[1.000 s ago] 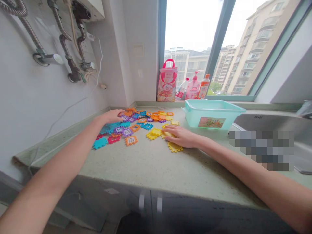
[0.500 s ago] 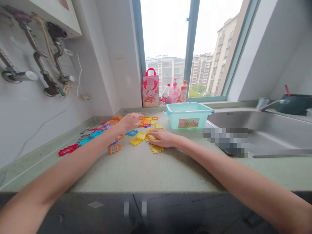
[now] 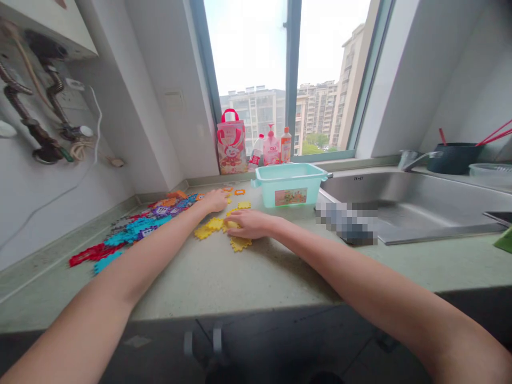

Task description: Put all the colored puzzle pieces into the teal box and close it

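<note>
Several flat plastic puzzle tiles lie scattered on the green countertop (image 3: 240, 272). A yellow group of tiles (image 3: 210, 228) sits in the middle, with red, blue and purple tiles (image 3: 132, 229) to the left and orange tiles (image 3: 239, 192) further back. My right hand (image 3: 248, 224) lies flat with fingers stretched over the yellow tiles, one yellow tile (image 3: 240, 244) just in front of it. My left hand (image 3: 215, 200) reaches among the orange and yellow tiles, fingers curled; what they hold is hidden.
A mint plastic bin (image 3: 288, 184) stands behind my right hand. A steel sink (image 3: 404, 205) is at the right, with a dark pot (image 3: 454, 158) behind it. A pink bag (image 3: 231, 143) and bottles (image 3: 272, 149) stand on the sill. Pipes (image 3: 36, 133) run along the left wall.
The view has swung to the right, showing more of the sink. My left hand moved right from the purple and blue tiles to the orange and yellow ones. My right hand stayed on the yellow tiles.
</note>
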{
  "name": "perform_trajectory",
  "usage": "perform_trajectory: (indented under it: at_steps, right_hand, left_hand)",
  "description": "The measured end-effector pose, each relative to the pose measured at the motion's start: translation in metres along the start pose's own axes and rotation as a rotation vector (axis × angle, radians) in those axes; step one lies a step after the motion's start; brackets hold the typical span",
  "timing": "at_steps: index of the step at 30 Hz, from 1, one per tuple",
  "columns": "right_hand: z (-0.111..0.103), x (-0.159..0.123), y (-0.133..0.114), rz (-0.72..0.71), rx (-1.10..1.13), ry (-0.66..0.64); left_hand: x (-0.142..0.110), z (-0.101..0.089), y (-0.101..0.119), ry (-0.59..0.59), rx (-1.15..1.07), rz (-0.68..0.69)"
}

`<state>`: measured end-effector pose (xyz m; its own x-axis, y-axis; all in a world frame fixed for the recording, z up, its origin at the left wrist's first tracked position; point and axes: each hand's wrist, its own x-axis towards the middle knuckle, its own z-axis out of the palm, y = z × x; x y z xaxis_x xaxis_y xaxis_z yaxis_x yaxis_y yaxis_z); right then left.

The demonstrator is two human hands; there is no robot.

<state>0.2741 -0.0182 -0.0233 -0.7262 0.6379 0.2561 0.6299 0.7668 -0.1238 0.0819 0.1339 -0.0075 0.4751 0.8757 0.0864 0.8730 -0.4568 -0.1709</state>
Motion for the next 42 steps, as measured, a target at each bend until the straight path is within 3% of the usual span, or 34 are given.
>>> perform_trajectory:
  at_steps: [5, 10, 13, 16, 23, 28, 32, 35, 42]
  right_hand:
    - [-0.003, -0.001, -0.004, -0.003, -0.008, -0.01]
    - [-0.007, -0.003, -0.001, -0.022, 0.025, 0.003]
    - [-0.007, -0.004, 0.007, -0.012, 0.051, 0.112]
    - [-0.001, -0.003, 0.019, 0.068, 0.062, 0.231]
    - [0.015, 0.006, 0.043, 0.187, 0.107, 0.086]
    - [0.013, 0.007, 0.043, 0.158, 0.136, -0.012]
    - [0.009, 0.005, 0.037, 0.119, 0.144, 0.015]
    - [0.005, 0.001, 0.032, 0.093, 0.156, 0.012]
    - [-0.006, -0.007, 0.027, 0.147, 0.167, -0.039]
  left_hand:
    - [-0.042, -0.007, -0.023, 0.003, 0.032, 0.076]
    - [-0.065, -0.021, -0.016, 0.01, -0.043, 0.219]
    - [-0.075, -0.037, -0.016, 0.013, -0.234, 0.256]
    - [-0.085, -0.045, -0.029, 0.106, -0.345, 0.2]
    - [-0.11, -0.016, -0.051, 0.061, -0.217, 0.279]
    - [-0.119, -0.017, -0.05, 0.071, -0.003, 0.155]
    - [-0.117, -0.014, -0.047, 0.19, 0.017, 0.28]
    - [-0.112, -0.007, -0.046, 0.141, 0.011, 0.343]
    - [-0.111, -0.007, -0.06, 0.121, 0.005, 0.201]
